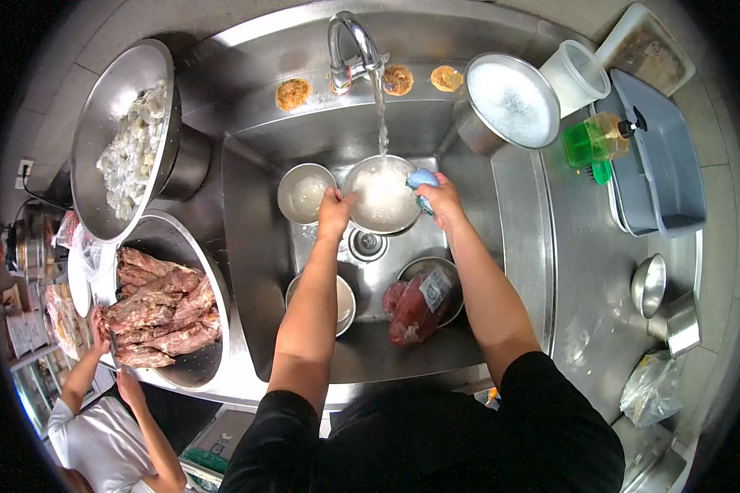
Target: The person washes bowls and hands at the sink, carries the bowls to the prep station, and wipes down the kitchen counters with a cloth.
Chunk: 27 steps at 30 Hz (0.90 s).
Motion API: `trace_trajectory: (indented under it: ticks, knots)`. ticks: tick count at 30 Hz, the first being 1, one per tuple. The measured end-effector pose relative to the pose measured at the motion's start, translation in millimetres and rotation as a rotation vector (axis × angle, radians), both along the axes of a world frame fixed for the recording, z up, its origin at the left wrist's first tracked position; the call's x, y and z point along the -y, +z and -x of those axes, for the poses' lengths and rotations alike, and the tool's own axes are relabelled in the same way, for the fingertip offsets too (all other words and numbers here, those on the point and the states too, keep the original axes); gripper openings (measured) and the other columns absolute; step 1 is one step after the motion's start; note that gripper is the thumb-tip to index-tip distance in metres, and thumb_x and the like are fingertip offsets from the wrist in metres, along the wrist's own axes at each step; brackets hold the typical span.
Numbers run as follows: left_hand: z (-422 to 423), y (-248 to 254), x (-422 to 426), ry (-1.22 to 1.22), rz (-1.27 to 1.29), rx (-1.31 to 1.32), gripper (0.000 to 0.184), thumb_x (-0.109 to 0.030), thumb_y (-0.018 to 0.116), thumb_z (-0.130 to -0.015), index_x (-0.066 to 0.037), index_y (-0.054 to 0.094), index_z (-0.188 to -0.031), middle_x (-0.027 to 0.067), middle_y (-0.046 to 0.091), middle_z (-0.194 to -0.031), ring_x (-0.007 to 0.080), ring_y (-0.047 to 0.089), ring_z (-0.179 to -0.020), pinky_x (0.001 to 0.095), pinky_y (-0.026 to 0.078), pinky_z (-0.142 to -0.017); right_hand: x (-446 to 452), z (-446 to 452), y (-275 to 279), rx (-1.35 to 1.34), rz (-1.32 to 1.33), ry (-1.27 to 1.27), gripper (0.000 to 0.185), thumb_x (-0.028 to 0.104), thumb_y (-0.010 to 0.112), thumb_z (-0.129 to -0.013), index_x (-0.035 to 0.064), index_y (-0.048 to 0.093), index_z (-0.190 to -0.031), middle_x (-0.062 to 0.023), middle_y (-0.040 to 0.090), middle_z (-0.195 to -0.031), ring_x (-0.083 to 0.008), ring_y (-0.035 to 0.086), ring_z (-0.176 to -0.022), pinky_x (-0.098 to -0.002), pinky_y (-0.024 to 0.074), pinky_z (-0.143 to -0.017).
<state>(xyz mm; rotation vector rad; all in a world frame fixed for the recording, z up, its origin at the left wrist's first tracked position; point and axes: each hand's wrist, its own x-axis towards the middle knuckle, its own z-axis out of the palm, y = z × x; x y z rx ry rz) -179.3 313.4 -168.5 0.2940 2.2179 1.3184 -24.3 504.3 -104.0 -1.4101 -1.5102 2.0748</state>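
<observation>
A metal bowl (384, 223) stands in the sink under water running from the faucet (355, 45), and whitish water fills it. My left hand (335, 212) grips its left rim, fingers closed. At its right rim, my right hand (442, 200) is wrapped round a blue and green sponge (422, 179). A smaller bowl (292, 195) with cloudy liquid sits just left of my left hand. Nearer to me, another bowl (348, 322) is partly hidden by my left forearm. Packaged red meat (417, 316) rests in a bowl beside my right forearm.
A tilted bowl of pale pieces (127, 156) and a large bowl of meat (168, 312) stand left. Another person's hands (99, 333) are beside that meat. A pot of suds (510, 99), a green soap bottle (588, 140) and a grey tub (674, 156) stand right.
</observation>
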Motion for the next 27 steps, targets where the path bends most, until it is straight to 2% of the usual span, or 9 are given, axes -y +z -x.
trace_trajectory:
  ticks: [2,5,10,12,16,17,21,25,27]
  knots:
    - [-4,-12,0,0.049,-0.173,0.242,0.017,-0.017,0.063,-0.084,-0.002,0.055,-0.086,0.0087,0.061,-0.072,0.0187,0.054,-0.058,0.0329,0.047,-0.052,-6,-2,-13,0.024,-0.015,0.036,0.045,0.011,0.069,-0.072,0.0022,0.058,-0.115,-0.0104,0.065,-0.087,-0.0249,0.065,-0.075,-0.0347,0.0524,-0.069]
    - [-11,-15,-2,0.069,-0.195,0.273,0.015,-0.014,0.059,-0.081,0.000,0.055,-0.085,0.0075,0.059,-0.067,0.0159,0.053,-0.051,0.0312,0.044,-0.045,-15,-6,-21,0.207,-0.580,0.207,0.049,0.020,0.072,-0.076,0.0025,0.057,-0.120,-0.0166,0.066,-0.103,-0.0316,0.065,-0.092,-0.0398,0.0524,-0.079]
    - [-14,15,-17,0.072,-0.062,0.198,0.017,-0.014,0.058,-0.081,0.003,0.056,-0.083,0.0130,0.061,-0.066,0.0215,0.060,-0.053,0.0342,0.048,-0.047,32,30,11,0.415,-1.132,0.545,0.071,0.035,0.073,-0.081,0.0098,0.045,-0.141,-0.0200,0.032,-0.152,-0.0346,0.037,-0.136,-0.0412,0.0339,-0.111]
    - [-13,21,-25,0.053,-0.026,0.165,0.018,-0.014,0.057,-0.081,0.004,0.056,-0.082,0.0159,0.062,-0.066,0.0240,0.063,-0.054,0.0355,0.049,-0.048,48,43,-3,0.412,-0.913,0.807,0.072,0.035,0.071,-0.083,0.0186,0.039,-0.146,-0.0156,0.031,-0.153,-0.0310,0.031,-0.140,-0.0396,0.0279,-0.115]
    - [-5,18,-26,0.013,0.141,-0.115,0.020,-0.012,0.056,-0.081,0.007,0.059,-0.087,0.0243,0.065,-0.072,0.0298,0.064,-0.049,0.0379,0.051,-0.046,37,44,-10,0.323,-0.777,1.223,0.044,0.026,0.069,-0.081,0.0200,0.062,-0.125,-0.0104,0.047,-0.140,-0.0317,0.038,-0.134,-0.0411,0.0333,-0.110]
    - [-4,23,-24,-0.010,0.153,-0.003,0.021,-0.012,0.056,-0.081,0.007,0.059,-0.088,0.0235,0.066,-0.072,0.0296,0.065,-0.051,0.0382,0.052,-0.046,37,35,5,0.462,-1.019,1.272,0.025,0.021,0.064,-0.083,0.0181,0.068,-0.109,-0.0087,0.055,-0.124,-0.0294,0.045,-0.126,-0.0400,0.0365,-0.105]
    - [-12,44,-30,-0.092,0.137,0.197,0.025,-0.010,0.057,-0.080,0.007,0.062,-0.097,0.0191,0.067,-0.082,0.0299,0.068,-0.060,0.0398,0.057,-0.045,14,43,-15,0.313,-1.383,0.917,0.028,0.013,0.050,-0.091,0.0220,0.067,-0.111,-0.0063,0.054,-0.108,-0.0259,0.049,-0.112,-0.0409,0.0392,-0.096]
    - [-12,58,-31,-0.159,0.095,0.175,0.023,-0.010,0.058,-0.079,0.005,0.063,-0.096,0.0155,0.067,-0.079,0.0272,0.067,-0.060,0.0382,0.058,-0.046,15,50,-15,0.103,-1.484,0.949,0.022,0.015,0.052,-0.087,0.0169,0.066,-0.104,-0.0068,0.053,-0.104,-0.0258,0.051,-0.105,-0.0401,0.0413,-0.091]
    - [-7,37,-31,-0.072,0.042,0.112,0.017,-0.012,0.058,-0.080,0.004,0.061,-0.083,0.0172,0.065,-0.072,0.0266,0.066,-0.057,0.0383,0.053,-0.046,14,42,-11,0.350,-1.456,1.138,0.024,0.013,0.052,-0.088,0.0156,0.063,-0.109,-0.0083,0.054,-0.112,-0.0289,0.050,-0.113,-0.0427,0.0410,-0.096]
